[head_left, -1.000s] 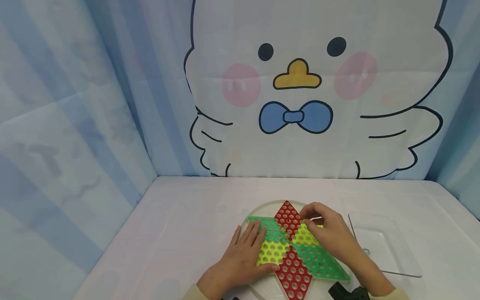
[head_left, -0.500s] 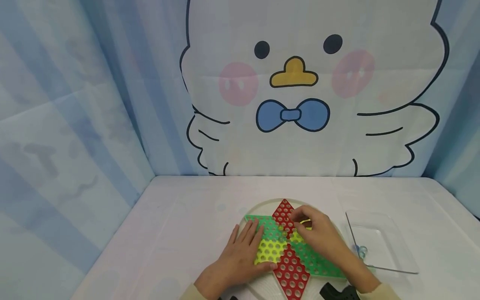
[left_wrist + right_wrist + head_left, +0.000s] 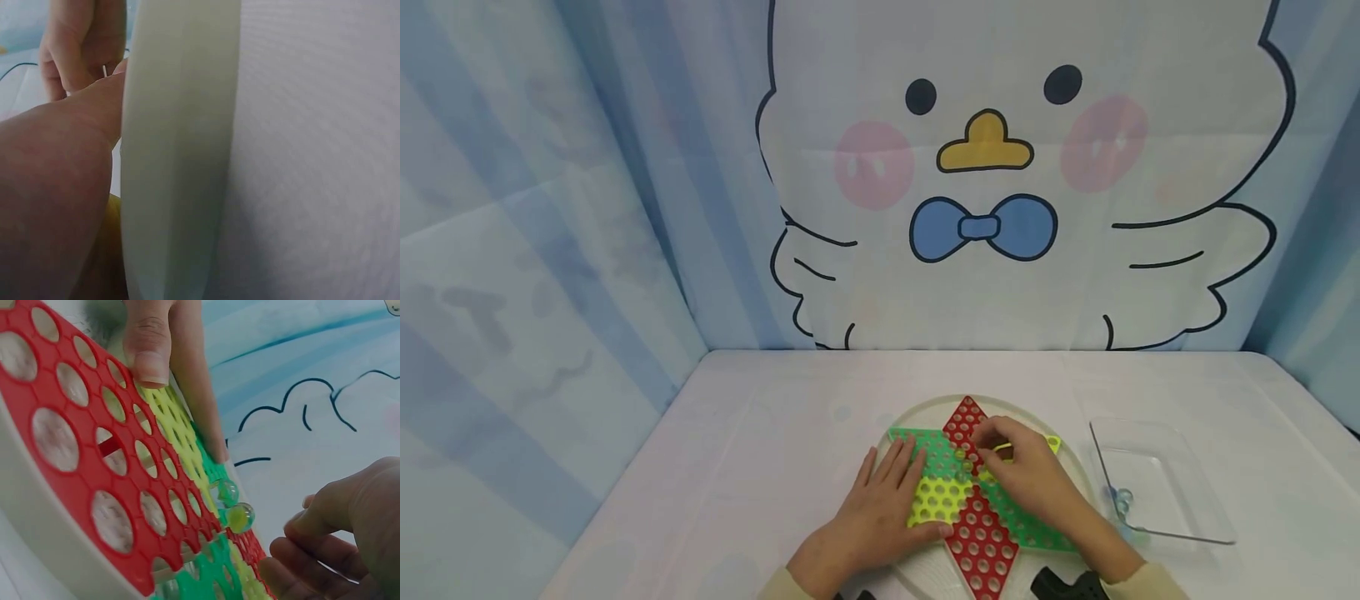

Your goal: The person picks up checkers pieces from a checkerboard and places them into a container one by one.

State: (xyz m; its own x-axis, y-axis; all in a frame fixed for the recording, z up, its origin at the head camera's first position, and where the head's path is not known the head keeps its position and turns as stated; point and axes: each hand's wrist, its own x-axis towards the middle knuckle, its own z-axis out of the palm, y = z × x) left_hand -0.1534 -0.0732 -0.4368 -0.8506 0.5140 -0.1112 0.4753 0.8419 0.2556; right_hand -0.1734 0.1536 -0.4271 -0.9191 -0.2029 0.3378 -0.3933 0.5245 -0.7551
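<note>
A Chinese checkers board (image 3: 985,542), star-shaped in red, green and yellow with rows of round holes, lies on the table in a pale round base (image 3: 917,417). My left hand (image 3: 880,508) rests on its left side, fingers spread and thumb on the near yellow and red part. Over the far right part is my right hand (image 3: 1026,467), its thumb and index fingertips brought together; I cannot tell whether something small is between them. Glass marbles (image 3: 240,517) with yellow and green inside sit in holes near the middle, close to the right fingertips.
A transparent square tray (image 3: 1180,492) stands right of the board, with several bluish marbles (image 3: 1123,498) near its left side. A curtain (image 3: 985,308) with a cartoon bird hangs behind the table.
My right hand has moved left across the board to the marbles near its middle, uncovering the marbles in the tray. My left hand stays on the board. The view has shifted slightly.
</note>
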